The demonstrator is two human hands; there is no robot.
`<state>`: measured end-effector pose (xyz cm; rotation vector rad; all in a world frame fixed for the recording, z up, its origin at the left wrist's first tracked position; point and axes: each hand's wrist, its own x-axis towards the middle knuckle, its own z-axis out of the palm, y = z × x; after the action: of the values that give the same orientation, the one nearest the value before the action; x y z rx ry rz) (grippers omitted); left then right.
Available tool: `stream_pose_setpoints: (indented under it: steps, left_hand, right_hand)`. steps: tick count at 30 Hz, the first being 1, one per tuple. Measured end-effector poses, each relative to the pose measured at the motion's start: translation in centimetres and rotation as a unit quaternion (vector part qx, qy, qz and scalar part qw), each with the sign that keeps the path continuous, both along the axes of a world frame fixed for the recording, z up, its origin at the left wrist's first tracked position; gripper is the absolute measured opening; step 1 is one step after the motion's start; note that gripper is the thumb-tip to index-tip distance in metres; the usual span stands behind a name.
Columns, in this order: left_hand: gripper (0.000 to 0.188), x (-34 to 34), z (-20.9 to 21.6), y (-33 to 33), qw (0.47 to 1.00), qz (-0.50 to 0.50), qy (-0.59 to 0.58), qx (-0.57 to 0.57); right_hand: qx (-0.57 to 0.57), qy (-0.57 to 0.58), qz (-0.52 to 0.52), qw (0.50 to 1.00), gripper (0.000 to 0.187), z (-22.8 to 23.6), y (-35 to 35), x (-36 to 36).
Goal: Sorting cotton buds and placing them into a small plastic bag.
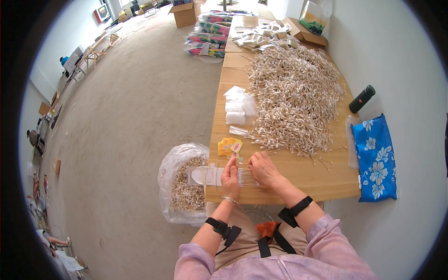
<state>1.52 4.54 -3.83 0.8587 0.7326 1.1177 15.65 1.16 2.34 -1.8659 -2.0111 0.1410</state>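
A flat row of cotton swabs [248,177] lies at the table's near edge, between my two hands. My left hand [230,178] stands on its edge at the row's left end, fingers pressed together; what they grip is hidden. From under its other side a clear plastic bag [213,176] sticks out past the table edge. My right hand [264,169] curls over the right end of the row, its fingers bent around the swabs. Just beyond my left fingertips several yellow cards [229,146] lie fanned out.
A large heap of loose cotton swabs [294,98] covers much of the wooden table [280,189]. Clear bags [239,106] lie left of it. A dark bottle [362,99] and a blue flowered pack [376,157] are at right. A plastic-lined container [169,186] of swabs stands at left.
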Motion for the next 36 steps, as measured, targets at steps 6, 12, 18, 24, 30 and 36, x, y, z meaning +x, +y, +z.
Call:
stream_pose_setpoints:
  steps: [6,12,18,24,30,36]
  left_hand:
    - [0.023,0.2,2.9,0.4,0.99,0.007,0.091,0.112]
    - [0.017,-0.6,3.6,0.9,0.998,0.015,0.042,0.047]
    - [0.021,-0.9,4.6,0.4,0.999,-0.031,0.011,0.022]
    - [0.018,-1.0,5.2,-0.1,0.997,-0.079,-0.001,0.0]
    - [0.021,-1.5,5.0,0.1,0.996,-0.093,-0.003,0.002]
    - [0.025,-1.7,4.9,0.5,0.997,-0.079,-0.016,-0.011]
  right_hand:
    - [-0.014,0.117,-0.015,0.993,0.007,0.8,-0.6,-0.5]
    - [-0.011,0.249,-0.01,0.968,0.01,3.0,-1.1,-2.0]
    - [-0.056,0.455,-0.024,0.888,0.011,2.8,-1.5,-2.0]
    - [-0.124,0.6,0.021,0.79,0.018,1.9,-1.7,-1.4]
    - [-0.15,0.603,0.041,0.783,0.021,2.3,-2.0,-1.3]
    - [-0.175,0.621,0.023,0.763,0.021,3.4,-2.3,-1.8]
